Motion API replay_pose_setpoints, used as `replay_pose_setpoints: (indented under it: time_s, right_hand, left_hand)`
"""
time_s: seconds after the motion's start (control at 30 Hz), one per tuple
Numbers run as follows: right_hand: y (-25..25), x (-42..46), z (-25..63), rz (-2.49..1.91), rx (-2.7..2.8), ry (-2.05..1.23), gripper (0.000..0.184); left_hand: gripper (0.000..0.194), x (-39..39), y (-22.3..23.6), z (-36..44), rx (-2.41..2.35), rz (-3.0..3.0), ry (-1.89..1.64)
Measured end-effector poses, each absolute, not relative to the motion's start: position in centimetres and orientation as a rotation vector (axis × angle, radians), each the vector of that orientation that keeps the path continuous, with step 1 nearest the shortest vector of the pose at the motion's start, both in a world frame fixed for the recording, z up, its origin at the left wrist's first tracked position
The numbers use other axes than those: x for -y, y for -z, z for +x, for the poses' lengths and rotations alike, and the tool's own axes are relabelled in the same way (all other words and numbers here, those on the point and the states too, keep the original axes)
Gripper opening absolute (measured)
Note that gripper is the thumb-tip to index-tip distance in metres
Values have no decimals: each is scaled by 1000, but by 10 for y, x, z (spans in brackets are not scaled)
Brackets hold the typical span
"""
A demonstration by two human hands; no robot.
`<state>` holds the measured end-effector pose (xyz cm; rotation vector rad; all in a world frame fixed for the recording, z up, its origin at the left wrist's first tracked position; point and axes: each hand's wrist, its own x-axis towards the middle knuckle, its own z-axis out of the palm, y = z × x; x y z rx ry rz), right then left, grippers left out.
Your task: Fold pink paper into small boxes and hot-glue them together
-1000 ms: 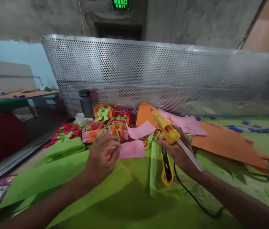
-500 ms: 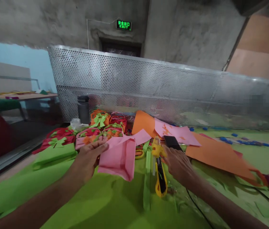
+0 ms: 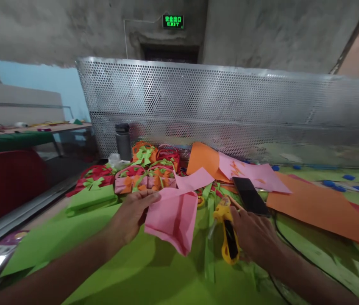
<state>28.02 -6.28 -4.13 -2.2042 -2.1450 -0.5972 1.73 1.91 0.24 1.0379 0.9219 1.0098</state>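
The left hand (image 3: 131,214) has thumb and fingers pinched on the upper left corner of a pink pouch (image 3: 169,216), which hangs tilted at its three o'clock, side folds showing. The right hand (image 3: 251,231) lies at about four o'clock from the pouch, fingers against or just beside a yellow glue gun (image 3: 222,212); whether they hold it or only touch it, I cannot tell.

The step in hand looks to be handling the folded pouch while the glue gun sits within reach. The next move seems to call for a steady left pinch, the folds lined up and the fingers clear of the nozzle.

From the glue gun, a yellow-and-black cutter (image 3: 230,239) is at five o'clock and a green strip (image 3: 210,258) at seven, both on the green-covered bench (image 3: 166,284). A phone (image 3: 251,197) lies at the right hand's twelve, an orange sheet (image 3: 322,212) at its two. Small decorated bags (image 3: 131,184) crowd the left hand's twelve, a grey bottle (image 3: 123,146) behind them.
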Motion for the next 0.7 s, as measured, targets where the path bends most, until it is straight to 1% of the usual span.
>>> replay_pose_setpoints:
  time_s: [0.1,0.17,0.33,0.5,0.57,0.7]
  right_hand:
    - [39,61,285,-2153,2165,560,18]
    - [38,60,287,-2131,2151,547,14]
    - [31,64,286,-2164,2101,607,25]
    - [15,65,280,-2028,2007,711,23]
    - [4,65,273,-1858,1967,598,25]
    - [-21,66,248,-1443,1985,168,25]
  left_hand:
    - [16,-17,-3,17,-892,1025,-1014]
    - [15,-17,-2,17,-865,1068,-1012]
    - [20,-18,-1,14,-851,1287,-1018]
    - [21,-8,-18,11,-976,1735,-1073]
    - [20,-1,-28,11,-964,1949,-1061]
    - [19,12,-43,15,-880,2261,-959]
